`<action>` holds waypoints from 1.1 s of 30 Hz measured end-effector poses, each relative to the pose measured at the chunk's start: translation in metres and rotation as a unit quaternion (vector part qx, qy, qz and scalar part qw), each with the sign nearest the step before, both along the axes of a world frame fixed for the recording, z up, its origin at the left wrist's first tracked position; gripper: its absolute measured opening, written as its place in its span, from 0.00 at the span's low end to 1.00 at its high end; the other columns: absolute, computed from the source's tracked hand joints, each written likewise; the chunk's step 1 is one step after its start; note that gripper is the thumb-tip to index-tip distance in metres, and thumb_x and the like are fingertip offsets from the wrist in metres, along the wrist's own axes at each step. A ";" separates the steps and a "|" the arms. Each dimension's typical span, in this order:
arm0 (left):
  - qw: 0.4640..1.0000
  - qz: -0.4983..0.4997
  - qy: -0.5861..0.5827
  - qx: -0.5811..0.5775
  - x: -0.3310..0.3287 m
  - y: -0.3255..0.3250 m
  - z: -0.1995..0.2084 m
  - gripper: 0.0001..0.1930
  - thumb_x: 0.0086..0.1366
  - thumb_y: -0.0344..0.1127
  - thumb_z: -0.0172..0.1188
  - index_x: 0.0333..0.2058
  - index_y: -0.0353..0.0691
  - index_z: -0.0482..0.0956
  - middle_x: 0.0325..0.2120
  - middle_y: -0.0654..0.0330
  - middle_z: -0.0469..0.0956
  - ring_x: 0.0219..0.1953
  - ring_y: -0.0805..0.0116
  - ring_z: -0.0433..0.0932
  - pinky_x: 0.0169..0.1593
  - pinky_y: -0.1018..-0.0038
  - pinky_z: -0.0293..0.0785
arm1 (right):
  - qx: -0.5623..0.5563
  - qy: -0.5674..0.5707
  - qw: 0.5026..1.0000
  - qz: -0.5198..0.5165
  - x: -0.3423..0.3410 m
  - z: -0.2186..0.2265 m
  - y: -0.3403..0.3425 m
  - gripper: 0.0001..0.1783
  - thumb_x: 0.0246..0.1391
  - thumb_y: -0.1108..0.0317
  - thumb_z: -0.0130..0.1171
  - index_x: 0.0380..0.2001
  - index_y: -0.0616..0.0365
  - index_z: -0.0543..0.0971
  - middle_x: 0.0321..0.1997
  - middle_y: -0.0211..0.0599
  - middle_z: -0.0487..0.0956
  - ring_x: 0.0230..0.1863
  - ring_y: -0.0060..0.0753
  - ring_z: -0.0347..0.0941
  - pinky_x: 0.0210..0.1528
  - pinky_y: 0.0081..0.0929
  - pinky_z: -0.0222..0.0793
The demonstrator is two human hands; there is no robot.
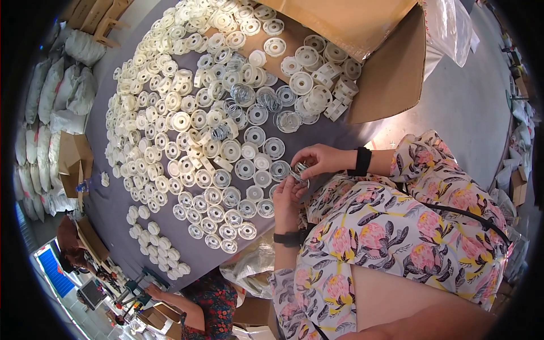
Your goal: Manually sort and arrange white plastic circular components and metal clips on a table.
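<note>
Silvery wire rings point(300, 170) are pinched in the fingertips of both bare hands, by the bench's near edge. The left hand point(287, 194) and the right hand point(324, 159) are closed on them, fingers curled. Just beyond, round whitish plastic wheels point(181, 121) crowd the grey bench point(204, 259), with loose wire coils point(242, 94) among them. An open cardboard box point(394, 79) sits at the bench's right edge. Small white caps point(163, 244) cluster toward its left edge, near another person's hand point(153, 292).
</note>
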State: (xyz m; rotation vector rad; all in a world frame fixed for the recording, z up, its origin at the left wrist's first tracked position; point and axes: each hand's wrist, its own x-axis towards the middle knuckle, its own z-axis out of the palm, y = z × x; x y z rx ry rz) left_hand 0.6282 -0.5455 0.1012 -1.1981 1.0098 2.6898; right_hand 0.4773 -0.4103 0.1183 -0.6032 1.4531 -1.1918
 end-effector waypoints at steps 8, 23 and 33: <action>0.950 -0.088 0.010 0.299 -0.011 -0.008 -0.006 0.20 0.66 0.54 0.45 0.38 0.41 0.73 0.27 0.64 0.76 0.25 0.69 0.76 0.25 0.77 0.75 | -0.258 0.305 0.917 -0.006 -0.009 0.001 0.000 0.20 0.48 0.63 0.63 0.44 0.56 0.73 0.45 0.33 0.74 0.41 0.25 0.71 0.40 0.25 0.68; 0.743 -0.223 -0.041 -0.630 -0.054 -0.028 -0.013 0.18 0.49 0.37 0.68 0.35 0.34 0.73 0.25 0.58 0.73 0.27 0.63 0.76 0.32 0.71 0.73 | -0.007 -0.065 0.937 -0.343 -0.001 -0.039 0.011 0.16 0.51 0.63 0.61 0.41 0.55 0.70 0.29 0.21 0.70 0.28 0.12 0.65 0.27 0.12 0.61; 0.580 -0.330 -0.059 -0.743 -0.073 -0.028 -0.038 0.24 0.42 0.44 0.71 0.36 0.37 0.75 0.33 0.51 0.73 0.34 0.50 0.74 0.36 0.61 0.72 | 0.020 -0.163 0.936 -0.311 0.000 -0.044 0.007 0.21 0.49 0.61 0.63 0.45 0.55 0.71 0.33 0.25 0.73 0.32 0.15 0.69 0.32 0.16 0.66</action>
